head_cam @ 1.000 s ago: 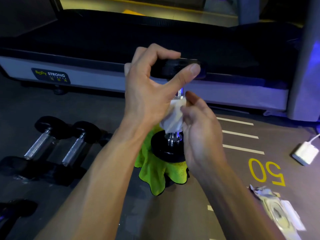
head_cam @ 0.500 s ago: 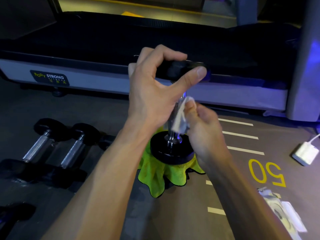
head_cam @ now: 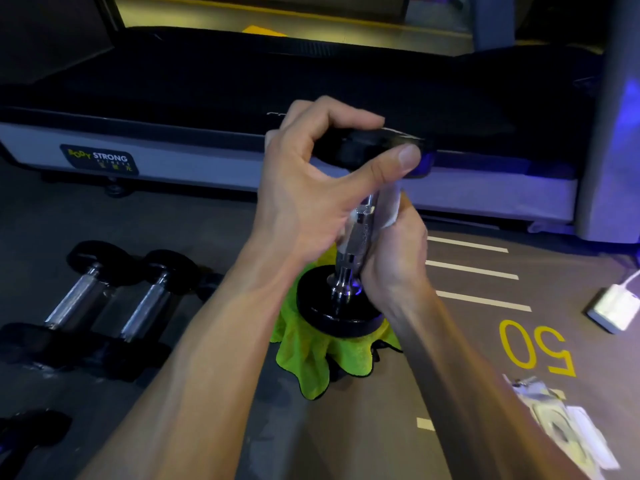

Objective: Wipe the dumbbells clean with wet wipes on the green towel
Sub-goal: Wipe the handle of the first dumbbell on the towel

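Right hand (head_cam: 394,251) slid lower, wiping dumbbell (head_cam: 356,237) (upright) under left hand (head_cam: 311,181).

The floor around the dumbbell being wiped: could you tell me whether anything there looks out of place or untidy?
Mostly tidy. The green towel lies bunched under the upright dumbbell rather than spread flat, and a torn-open wipes packet lies loose on the floor at right.

Dim gym floor (head_cam: 363,427) with yellow "50" (head_cam: 536,348), treadmill (head_cam: 242,98) behind.
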Demonstrator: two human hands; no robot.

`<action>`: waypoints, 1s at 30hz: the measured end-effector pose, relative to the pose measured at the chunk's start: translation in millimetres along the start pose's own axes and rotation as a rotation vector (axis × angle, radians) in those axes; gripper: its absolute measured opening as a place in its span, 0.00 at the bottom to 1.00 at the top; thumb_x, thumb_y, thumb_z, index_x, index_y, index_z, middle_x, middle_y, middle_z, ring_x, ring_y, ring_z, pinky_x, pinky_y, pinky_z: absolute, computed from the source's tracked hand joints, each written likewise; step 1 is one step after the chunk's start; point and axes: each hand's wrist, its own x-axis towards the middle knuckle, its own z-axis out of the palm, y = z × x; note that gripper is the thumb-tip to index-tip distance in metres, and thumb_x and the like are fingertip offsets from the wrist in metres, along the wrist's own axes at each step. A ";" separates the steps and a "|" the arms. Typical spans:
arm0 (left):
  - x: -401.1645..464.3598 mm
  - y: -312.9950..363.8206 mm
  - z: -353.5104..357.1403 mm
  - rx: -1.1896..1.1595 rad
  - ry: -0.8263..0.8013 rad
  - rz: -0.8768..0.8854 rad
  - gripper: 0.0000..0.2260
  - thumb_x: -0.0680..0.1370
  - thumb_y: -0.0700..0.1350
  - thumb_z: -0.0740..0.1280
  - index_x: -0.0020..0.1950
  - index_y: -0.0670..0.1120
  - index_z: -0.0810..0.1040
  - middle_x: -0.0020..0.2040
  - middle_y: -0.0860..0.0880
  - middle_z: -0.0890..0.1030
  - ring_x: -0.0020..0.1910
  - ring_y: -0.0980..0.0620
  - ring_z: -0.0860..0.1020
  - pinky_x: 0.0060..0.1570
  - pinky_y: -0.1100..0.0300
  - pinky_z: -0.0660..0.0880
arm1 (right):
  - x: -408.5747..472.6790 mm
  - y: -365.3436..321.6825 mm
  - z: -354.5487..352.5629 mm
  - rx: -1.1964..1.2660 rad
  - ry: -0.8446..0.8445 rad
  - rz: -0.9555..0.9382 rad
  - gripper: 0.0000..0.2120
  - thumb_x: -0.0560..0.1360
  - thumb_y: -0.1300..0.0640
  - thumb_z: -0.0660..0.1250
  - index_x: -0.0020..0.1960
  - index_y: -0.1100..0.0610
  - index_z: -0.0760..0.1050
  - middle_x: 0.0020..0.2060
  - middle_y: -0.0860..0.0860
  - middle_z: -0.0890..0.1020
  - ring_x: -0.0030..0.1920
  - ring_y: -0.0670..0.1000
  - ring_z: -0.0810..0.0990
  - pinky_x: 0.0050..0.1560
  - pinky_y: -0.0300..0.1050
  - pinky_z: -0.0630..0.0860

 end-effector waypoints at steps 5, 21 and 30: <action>-1.2 -1.5 -2.8 0.069 0.025 0.020 0.13 0.69 0.61 0.79 0.49 0.62 0.80 0.50 0.56 0.78 0.56 0.43 0.80 0.57 0.45 0.78 | -16.7 10.7 24.5 -0.287 0.119 -0.381 0.07 0.86 0.56 0.58 0.55 0.58 0.72 0.46 0.48 0.80 0.44 0.44 0.78 0.48 0.45 0.75; -7.1 -6.2 -33.2 -0.122 -0.014 -0.093 0.13 0.72 0.51 0.80 0.52 0.54 0.81 0.57 0.40 0.83 0.54 0.52 0.81 0.57 0.59 0.77 | -25.7 18.0 -33.6 -0.772 -0.501 -0.202 0.03 0.84 0.53 0.64 0.54 0.46 0.76 0.46 0.46 0.83 0.48 0.41 0.80 0.51 0.33 0.73; -47.4 -16.2 -22.4 -0.163 0.049 -0.393 0.40 0.65 0.67 0.79 0.71 0.51 0.73 0.68 0.52 0.80 0.69 0.49 0.79 0.70 0.45 0.75 | -36.6 28.7 -50.1 -0.683 -0.541 -0.162 0.10 0.84 0.60 0.63 0.63 0.50 0.75 0.55 0.53 0.84 0.57 0.48 0.82 0.59 0.42 0.77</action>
